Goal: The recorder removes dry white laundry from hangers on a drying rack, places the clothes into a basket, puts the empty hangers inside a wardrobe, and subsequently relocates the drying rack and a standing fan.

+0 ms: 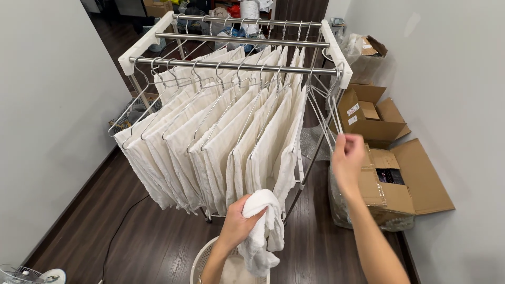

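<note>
A white basket (202, 263) sits nearest, at the bottom edge. Just above it the left hand (239, 223) is closed around a crumpled white towel (261, 231). Further out the right hand (347, 160) pinches the lower wires of the empty hangers (323, 108) at the rack's right end. Judging by this, the grip should settle on one wire only, so its neighbours stay put. Beyond hang white towels on the drying rack (236, 66), with cardboard boxes (386, 158) to the right.

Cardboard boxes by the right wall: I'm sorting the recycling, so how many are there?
3 along the wall: a closed-looking box farthest back, an open box in the middle, and an open box nearest, behind the right hand. Another box sits beyond the rack; more may be hidden.
</note>
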